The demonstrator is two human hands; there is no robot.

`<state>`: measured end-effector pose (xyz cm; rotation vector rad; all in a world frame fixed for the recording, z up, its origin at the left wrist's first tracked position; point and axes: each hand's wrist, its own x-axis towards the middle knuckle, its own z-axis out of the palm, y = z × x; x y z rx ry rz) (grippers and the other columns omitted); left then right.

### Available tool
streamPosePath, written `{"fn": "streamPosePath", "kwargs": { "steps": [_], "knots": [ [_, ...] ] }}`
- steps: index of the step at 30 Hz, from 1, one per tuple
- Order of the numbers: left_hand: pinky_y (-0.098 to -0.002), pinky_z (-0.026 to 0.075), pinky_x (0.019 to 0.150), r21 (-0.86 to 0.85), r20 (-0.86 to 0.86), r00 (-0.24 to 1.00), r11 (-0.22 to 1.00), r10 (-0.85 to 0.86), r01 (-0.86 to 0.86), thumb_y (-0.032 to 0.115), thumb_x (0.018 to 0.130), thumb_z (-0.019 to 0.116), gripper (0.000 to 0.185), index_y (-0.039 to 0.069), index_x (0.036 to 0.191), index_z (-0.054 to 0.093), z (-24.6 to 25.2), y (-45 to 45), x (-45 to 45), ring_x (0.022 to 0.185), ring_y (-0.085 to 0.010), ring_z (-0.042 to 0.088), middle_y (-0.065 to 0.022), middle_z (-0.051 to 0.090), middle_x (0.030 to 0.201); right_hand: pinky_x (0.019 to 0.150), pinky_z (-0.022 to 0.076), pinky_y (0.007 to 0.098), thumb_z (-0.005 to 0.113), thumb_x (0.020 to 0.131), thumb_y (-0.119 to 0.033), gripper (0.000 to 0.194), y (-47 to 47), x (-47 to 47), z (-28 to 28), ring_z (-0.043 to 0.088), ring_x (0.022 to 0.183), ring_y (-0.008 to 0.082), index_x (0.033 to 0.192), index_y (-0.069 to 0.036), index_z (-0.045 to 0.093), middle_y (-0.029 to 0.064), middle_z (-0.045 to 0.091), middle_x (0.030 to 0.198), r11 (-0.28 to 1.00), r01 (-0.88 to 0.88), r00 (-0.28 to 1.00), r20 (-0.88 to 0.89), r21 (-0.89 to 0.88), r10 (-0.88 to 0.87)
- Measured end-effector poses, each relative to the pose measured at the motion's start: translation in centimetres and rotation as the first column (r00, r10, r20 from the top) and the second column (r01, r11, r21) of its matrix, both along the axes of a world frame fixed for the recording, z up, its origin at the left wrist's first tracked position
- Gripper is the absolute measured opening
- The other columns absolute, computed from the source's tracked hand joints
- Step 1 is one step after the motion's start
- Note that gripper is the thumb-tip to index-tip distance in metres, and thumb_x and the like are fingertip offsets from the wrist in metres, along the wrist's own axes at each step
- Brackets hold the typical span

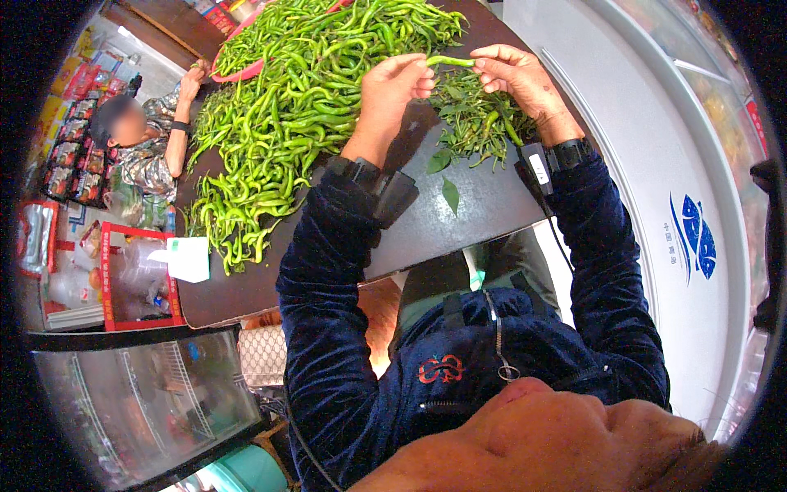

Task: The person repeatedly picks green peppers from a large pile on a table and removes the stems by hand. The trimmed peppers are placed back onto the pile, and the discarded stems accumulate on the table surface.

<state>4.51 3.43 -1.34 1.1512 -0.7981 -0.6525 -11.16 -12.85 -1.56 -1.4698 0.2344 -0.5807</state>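
Between my two hands a single green chili pepper (452,61) is stretched level above the dark table (455,237). My left hand (396,83) pinches its left end, and the thumb and fingers of my right hand (510,77) hold the other end. Under and beside my right hand lies a small heap of green leaves and stems (470,117) with a few peppers among them. A large pile of green chili peppers (307,111) spreads to the left of my left hand, its far part over a red basin (238,72). One loose leaf (450,195) rests nearer to me.
Another person (147,138) sits at the table's left side, a hand near the basin. A white paper (189,259) lies on the left table corner. A white freezer (652,203) stands along the right, and a glass-fronted cabinet (154,400) at lower left.
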Motion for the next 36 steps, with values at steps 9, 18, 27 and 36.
{"fn": "streamPosePath", "kwargs": {
  "steps": [9, 18, 27, 36],
  "knots": [
    [-0.0281, 0.052, 0.064, -0.053, 0.034, 0.995, 0.995, 0.091, -0.089, 0.019, 0.093, 0.051, 0.027, -0.004, 0.107, 0.059, 0.3, 0.1, 0.2, 0.071, -0.0171, 0.063, -0.0124, 0.065, 0.085, 0.065, 0.0495, 0.0217, 0.063, 0.084, -0.017, 0.021, -0.4, 0.1, -0.3, 0.059, 0.071, 0.0079, 0.101, -0.004, 0.065, 0.0014, 0.065, 0.085, 0.996, 0.091, 0.996, 0.017, -0.012, -0.091],
    [-0.0315, 0.054, 0.069, -0.208, -0.038, 0.999, 0.978, 0.003, -0.011, 0.018, 0.095, 0.041, 0.031, -0.006, 0.108, 0.056, 0.2, 0.0, 0.8, 0.075, -0.0213, 0.064, -0.0159, 0.064, 0.089, 0.065, 0.0498, 0.0219, 0.062, 0.086, -0.020, 0.018, -0.3, 0.1, -0.4, 0.059, 0.071, 0.0083, 0.094, -0.004, 0.065, 0.0027, 0.065, 0.082, 0.997, 0.083, 0.997, 0.006, 0.005, -0.083],
    [-0.0285, 0.054, 0.069, -0.210, 0.211, 0.968, 0.973, 0.137, -0.092, 0.006, 0.088, 0.055, 0.020, -0.003, 0.105, 0.060, 0.2, -0.2, 0.1, 0.076, -0.0161, 0.064, -0.0104, 0.065, 0.088, 0.064, 0.0500, 0.0222, 0.062, 0.086, -0.022, 0.020, -0.7, 0.2, -0.7, 0.058, 0.069, 0.0085, 0.093, -0.004, 0.065, 0.0027, 0.065, 0.081, 0.997, 0.066, 0.998, 0.022, 0.025, -0.067],
    [-0.0245, 0.051, 0.059, -0.229, 0.221, 0.943, 0.953, 0.250, -0.199, 0.010, 0.088, 0.060, 0.015, -0.001, 0.097, 0.062, 0.3, -0.1, 0.1, 0.065, -0.0125, 0.061, -0.0061, 0.064, 0.080, 0.065, 0.0506, 0.0223, 0.064, 0.086, -0.025, 0.022, -0.3, 0.1, -0.2, 0.059, 0.069, 0.0089, 0.094, -0.005, 0.064, 0.0030, 0.065, 0.083, 0.999, 0.033, 0.999, 0.011, 0.039, -0.033]
  ]
}}
